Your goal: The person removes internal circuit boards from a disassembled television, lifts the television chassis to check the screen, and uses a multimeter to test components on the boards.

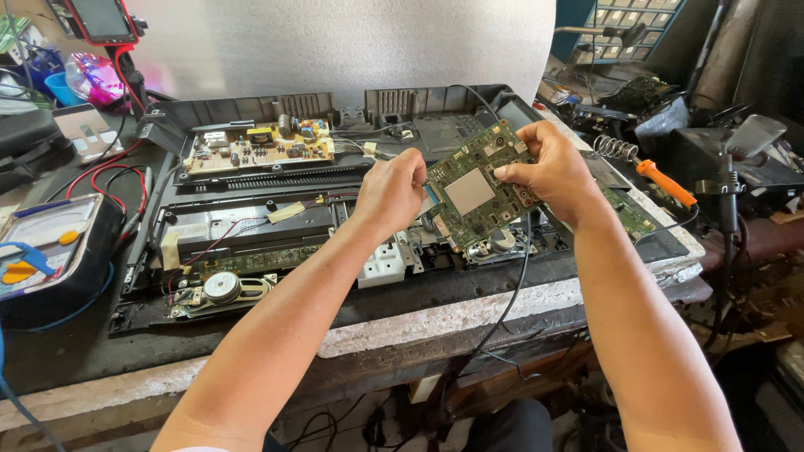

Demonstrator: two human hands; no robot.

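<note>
I hold a green circuit board (476, 188) with a grey square chip in its middle, tilted up over an opened black appliance chassis (251, 226). My right hand (548, 167) grips the board's upper right edge. My left hand (392, 191) pinches a small flat connector at the board's left edge. A black cable (511, 293) hangs from under the board down over the bench edge.
A tan power board (255, 146) lies in the chassis at the back left, a round speaker (222, 287) at its front left. An orange-handled soldering iron (666, 184) and coil stand sit right. A case with tools (46, 243) is left.
</note>
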